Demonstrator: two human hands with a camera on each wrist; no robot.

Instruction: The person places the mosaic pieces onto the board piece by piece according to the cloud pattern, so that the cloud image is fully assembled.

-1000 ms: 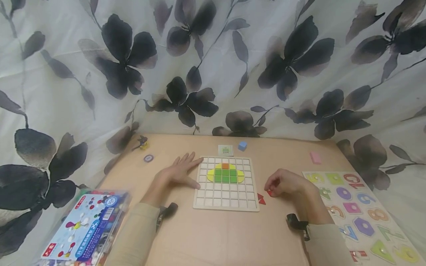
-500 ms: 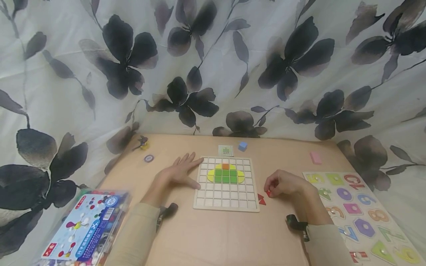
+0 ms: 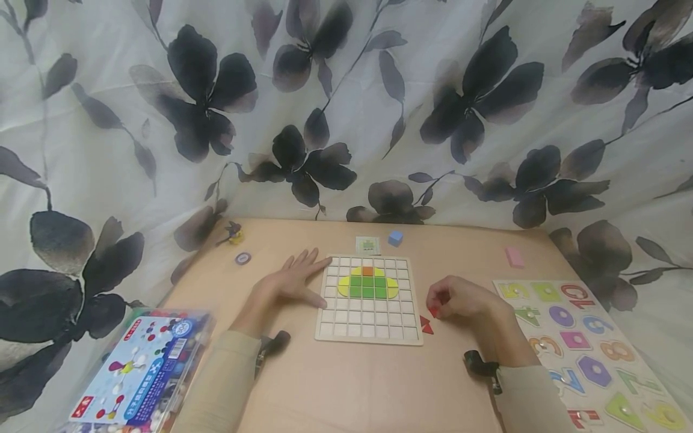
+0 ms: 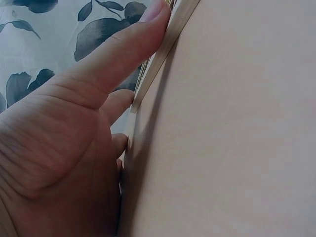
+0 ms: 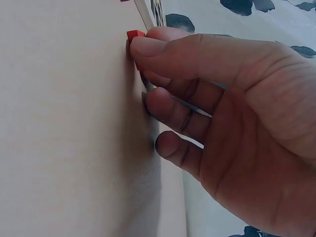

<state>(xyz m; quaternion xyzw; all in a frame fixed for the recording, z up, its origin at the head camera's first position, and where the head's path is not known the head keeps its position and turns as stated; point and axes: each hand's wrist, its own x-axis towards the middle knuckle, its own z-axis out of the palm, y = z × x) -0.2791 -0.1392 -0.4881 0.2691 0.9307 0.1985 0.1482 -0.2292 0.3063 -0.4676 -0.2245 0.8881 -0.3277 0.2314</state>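
Our right hand (image 3: 465,299) pinches a red puzzle piece (image 3: 434,311) beside the grid board (image 3: 369,337). Our left hand (image 3: 289,280) lies flat, fingers straight, thumb touching the board's edge.

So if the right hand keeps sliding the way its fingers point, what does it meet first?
Probably the loose red triangles just ahead of the right hand, which pinches a red piece; beyond them is the grid board. Depth is unclear.

Tan table (image 3: 346,385), white curtain w/ black floral print (image 3: 346,108) behind
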